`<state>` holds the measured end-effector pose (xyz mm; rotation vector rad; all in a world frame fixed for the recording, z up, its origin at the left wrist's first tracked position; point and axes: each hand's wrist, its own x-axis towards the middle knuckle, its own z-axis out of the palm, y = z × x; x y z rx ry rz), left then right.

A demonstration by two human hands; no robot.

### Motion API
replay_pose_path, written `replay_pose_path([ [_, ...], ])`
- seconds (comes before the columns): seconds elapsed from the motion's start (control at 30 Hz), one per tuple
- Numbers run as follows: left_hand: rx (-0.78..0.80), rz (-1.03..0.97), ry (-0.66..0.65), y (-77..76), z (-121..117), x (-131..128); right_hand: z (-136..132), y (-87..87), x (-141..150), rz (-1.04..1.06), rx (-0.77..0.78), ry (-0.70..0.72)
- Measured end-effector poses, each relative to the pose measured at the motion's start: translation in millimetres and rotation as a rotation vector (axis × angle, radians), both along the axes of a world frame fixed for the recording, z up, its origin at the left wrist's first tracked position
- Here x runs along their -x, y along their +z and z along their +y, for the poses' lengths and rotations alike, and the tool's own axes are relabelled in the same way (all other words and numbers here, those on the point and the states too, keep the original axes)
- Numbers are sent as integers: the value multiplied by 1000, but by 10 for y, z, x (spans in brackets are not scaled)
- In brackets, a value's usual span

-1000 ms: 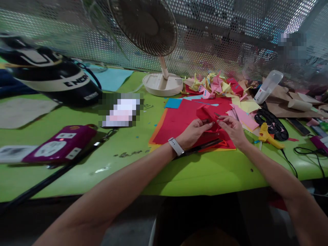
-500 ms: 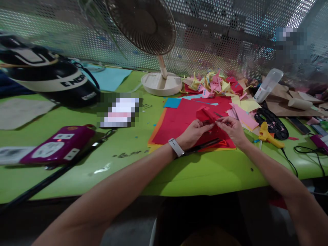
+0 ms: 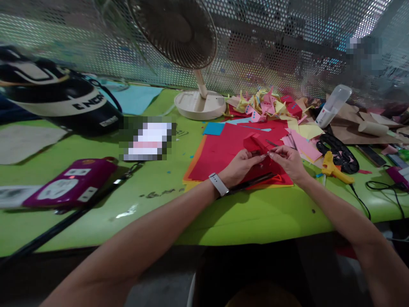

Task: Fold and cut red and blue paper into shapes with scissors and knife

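Note:
A small folded piece of red paper (image 3: pixel 254 141) is pinched between my two hands, above red sheets (image 3: pixel 212 157). My left hand (image 3: pixel 243 167), with a pale watch on its wrist, grips the paper's left side, thumb on top. From the right, my right hand (image 3: pixel 289 162) pinches its edge with thumb and fingertips. A thin dark pointed thing shows just behind the right fingers; I cannot make out what it is. Below the hands lies a long dark tool (image 3: pixel 252 182) with an orange-red loop at its right end, partly covered by my left wrist.
Behind the sheets sit a fan (image 3: pixel 200 104) and a pile of folded paper scraps (image 3: pixel 266 104). Right of my hands are a yellow glue gun (image 3: pixel 335 168), black coil (image 3: pixel 335 149) and clear bottle (image 3: pixel 334 106). Leftward lie a phone (image 3: pixel 150 140), purple power strip (image 3: pixel 73 181) and large bottle (image 3: pixel 70 100).
The view has shifted very slightly. Both hands stay on the red paper, with the right fingertips a touch lower along its edge.

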<state>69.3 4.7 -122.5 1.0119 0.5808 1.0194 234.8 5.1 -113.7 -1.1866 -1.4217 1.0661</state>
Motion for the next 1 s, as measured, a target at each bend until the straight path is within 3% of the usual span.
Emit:
replay_pose_path([
  [0.4, 20, 9, 3, 36, -23, 2, 12, -25, -9, -22, -12, 10],
  [0.8, 82, 83, 110, -108, 38, 38, -3, -23, 2, -16, -18, 18],
  [1.0, 84, 93, 108, -91, 29, 37, -8, -28, 15, -5, -19, 10],
])
